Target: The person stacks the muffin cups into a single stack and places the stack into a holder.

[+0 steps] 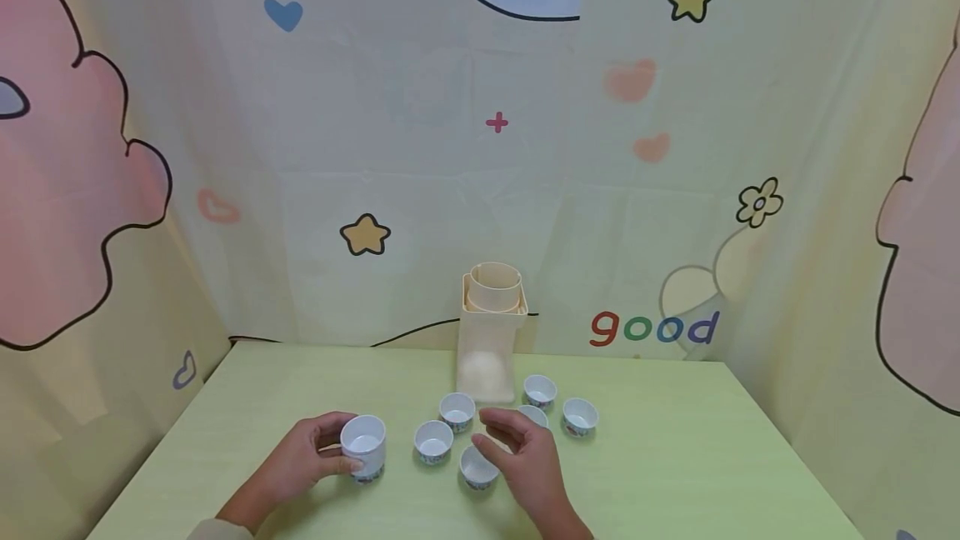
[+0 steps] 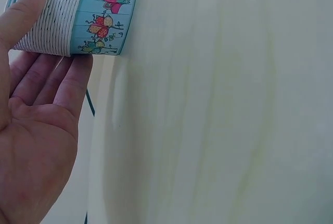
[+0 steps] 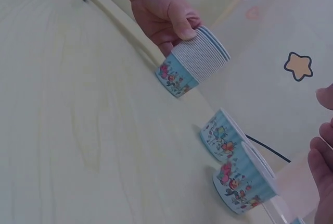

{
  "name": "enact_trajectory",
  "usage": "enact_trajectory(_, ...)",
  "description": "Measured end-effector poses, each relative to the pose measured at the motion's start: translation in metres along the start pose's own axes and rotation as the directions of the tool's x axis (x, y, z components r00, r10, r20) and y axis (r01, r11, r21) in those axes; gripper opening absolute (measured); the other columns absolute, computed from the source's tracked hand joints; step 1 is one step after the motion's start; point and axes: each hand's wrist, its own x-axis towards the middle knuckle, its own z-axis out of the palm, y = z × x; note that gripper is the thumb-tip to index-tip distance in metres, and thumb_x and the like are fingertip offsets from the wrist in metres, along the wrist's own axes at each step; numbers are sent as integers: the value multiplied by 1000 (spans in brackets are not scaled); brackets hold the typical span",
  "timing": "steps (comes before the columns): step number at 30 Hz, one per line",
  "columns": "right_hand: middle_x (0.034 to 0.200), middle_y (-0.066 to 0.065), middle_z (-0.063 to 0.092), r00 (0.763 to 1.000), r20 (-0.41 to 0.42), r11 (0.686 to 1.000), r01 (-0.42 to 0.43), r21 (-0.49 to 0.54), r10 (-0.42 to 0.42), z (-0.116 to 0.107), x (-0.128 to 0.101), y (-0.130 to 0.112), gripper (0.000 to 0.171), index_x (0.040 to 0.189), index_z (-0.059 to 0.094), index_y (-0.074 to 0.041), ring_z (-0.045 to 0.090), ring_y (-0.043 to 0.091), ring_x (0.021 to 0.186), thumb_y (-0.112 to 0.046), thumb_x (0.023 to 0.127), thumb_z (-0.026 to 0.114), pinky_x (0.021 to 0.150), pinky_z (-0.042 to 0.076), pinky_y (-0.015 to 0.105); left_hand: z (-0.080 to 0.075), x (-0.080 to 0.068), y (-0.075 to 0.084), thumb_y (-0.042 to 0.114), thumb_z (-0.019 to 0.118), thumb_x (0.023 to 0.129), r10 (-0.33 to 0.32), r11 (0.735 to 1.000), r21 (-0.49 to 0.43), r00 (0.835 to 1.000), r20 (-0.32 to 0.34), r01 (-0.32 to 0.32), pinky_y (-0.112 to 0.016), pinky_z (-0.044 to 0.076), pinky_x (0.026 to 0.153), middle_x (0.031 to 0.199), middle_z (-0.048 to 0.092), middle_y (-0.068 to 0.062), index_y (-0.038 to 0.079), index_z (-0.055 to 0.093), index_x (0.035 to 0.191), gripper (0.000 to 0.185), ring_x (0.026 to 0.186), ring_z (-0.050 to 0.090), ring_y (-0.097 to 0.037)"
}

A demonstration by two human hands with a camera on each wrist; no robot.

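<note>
Left hand (image 1: 300, 461) gripped a stack of nested paper cups, white ribbed rims over a blue flower-printed base (image 1: 364, 446), thumb on the near side and fingers curled round the far side. The stack stood on the pale green wooden-grain table (image 1: 675, 473), left of the single cups. In the left wrist view the thumb lay across the ribbed bands (image 2: 47, 23) with the fingers under the printed base band; the right wrist view showed the same hold (image 3: 197, 60) from the other side.

Right hand (image 1: 517, 452) hovered over the cluster of single small paper cups with the same print, fingers loosely bent, holding nothing. Nearest to it: one cup just below the fingertips (image 1: 478, 468) and one partly hidden behind the hand (image 1: 534, 415). Others stood at (image 1: 433, 442), (image 1: 457, 411), (image 1: 539, 391) and (image 1: 580, 417), near one another but apart.

Behind the cups stood a tall translucent plastic dispenser box with a cream tube set in its top (image 1: 491, 340), against the cartoon-printed backdrop.

Handling judgement: the stack looked very light and thin-walled, easy to crush and to tip. Nested rims stiffen it, so the ribbed upper bands seemed the better place to take hold, with gentle pressure.
</note>
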Motion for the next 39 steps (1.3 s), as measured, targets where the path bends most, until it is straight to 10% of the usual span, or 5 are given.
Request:
enact_trajectory(32,133,10,70,973,-226,977,-95,-190,51,-97,22,10,51,127,71,-7,64,-7,108,-18,80,89,104,51,17,1,-1,3,19,89,80,-13,1000,-1,1000,-10,13,-28,60,97,133,64,-26,-7,57,135,69,120,66,-31)
enact_trajectory(39,136,8,68,969,-241,968,-113,-224,58,-117,27,16,54,130,69,-8,61,20,128,-22,81,89,103,46,7,1,-1,3,19,88,81,-13,1000,-8,1000,-4,13,-28,60,96,133,64,-25,-6,57,136,69,120,66,-28)
